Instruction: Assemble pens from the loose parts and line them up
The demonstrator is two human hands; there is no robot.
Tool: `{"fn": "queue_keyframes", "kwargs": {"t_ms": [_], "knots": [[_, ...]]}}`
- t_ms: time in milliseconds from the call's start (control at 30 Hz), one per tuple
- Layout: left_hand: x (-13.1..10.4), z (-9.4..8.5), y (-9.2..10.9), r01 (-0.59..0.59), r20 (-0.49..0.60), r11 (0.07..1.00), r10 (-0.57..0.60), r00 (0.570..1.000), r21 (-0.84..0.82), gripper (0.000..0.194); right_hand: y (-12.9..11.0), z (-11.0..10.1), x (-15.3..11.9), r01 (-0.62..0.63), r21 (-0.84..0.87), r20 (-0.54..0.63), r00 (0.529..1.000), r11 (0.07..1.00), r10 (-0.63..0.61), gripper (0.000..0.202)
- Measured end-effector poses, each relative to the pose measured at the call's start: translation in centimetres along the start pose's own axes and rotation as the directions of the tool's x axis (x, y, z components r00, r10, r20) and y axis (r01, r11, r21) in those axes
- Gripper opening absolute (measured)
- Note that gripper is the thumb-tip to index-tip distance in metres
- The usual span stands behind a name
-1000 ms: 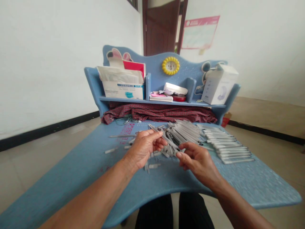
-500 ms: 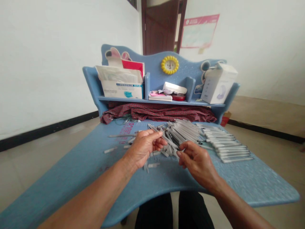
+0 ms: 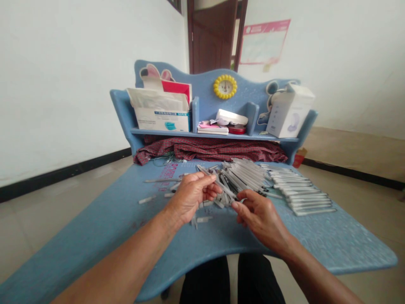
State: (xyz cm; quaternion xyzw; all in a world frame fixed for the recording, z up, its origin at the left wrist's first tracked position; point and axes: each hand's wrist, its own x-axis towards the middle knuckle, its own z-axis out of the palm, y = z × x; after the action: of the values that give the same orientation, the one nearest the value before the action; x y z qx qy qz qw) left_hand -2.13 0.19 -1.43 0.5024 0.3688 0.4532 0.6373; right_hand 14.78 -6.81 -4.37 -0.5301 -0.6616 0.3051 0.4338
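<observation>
My left hand [image 3: 194,192] pinches one end of a pale, translucent pen [image 3: 225,188] over the desk. At the pen's lower right end, the thumb and fingers of my right hand [image 3: 256,211] are closed on its tip. Behind my hands lies a fanned pile of similar pens [image 3: 245,174], some with dark parts. A neat row of pens [image 3: 302,192] lies to the right. Small clear caps [image 3: 204,219] are scattered on the blue desk [image 3: 126,236], near and partly hidden behind my left hand.
A crumpled red checked cloth [image 3: 215,150] lies under the desk's shelf [image 3: 209,134]. On the shelf stand a mask box [image 3: 164,120] at left, a white box [image 3: 289,112] at right, and papers with a red tin [image 3: 237,129] between them.
The thumb and fingers of my right hand have shifted slightly left and closed in on the pen's end. My left hand has hardly moved.
</observation>
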Motion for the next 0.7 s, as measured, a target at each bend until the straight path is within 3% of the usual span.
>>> {"fn": "queue_keyframes", "kwargs": {"t_ms": [67, 233, 367, 467, 700], "knots": [[0.0, 0.01, -0.02, -0.001, 0.002, 1.0, 0.001, 1.0, 0.001, 0.014, -0.09, -0.03, -0.01, -0.01, 0.048, -0.032, 0.999, 0.999, 0.012, 0.024], [-0.13, 0.2, 0.04, -0.005, -0.008, 1.0, 0.005, 1.0, 0.013, 0.014, -0.36, -0.16, 0.0, -0.072, 0.099, 0.057, 0.996, 0.992, 0.067, 0.033], [-0.25, 0.32, 0.05, -0.003, 0.009, 1.0, 0.003, 1.0, 0.027, 0.014, -0.43, -0.12, 0.02, -0.077, 0.128, 0.015, 0.997, 0.989, 0.076, 0.028], [-0.34, 0.34, 0.03, -0.01, 0.021, 1.0, 0.009, 1.0, 0.024, 0.015, -0.45, -0.14, 0.05, -0.123, 0.192, 0.085, 0.99, 0.974, 0.108, 0.033], [-0.47, 0.29, 0.18, -0.046, 0.088, 0.999, 0.043, 0.995, 0.029, 0.018, -0.69, -0.43, -0.02, -0.264, 0.466, 0.21, 0.96, 0.845, 0.184, 0.037]]}}
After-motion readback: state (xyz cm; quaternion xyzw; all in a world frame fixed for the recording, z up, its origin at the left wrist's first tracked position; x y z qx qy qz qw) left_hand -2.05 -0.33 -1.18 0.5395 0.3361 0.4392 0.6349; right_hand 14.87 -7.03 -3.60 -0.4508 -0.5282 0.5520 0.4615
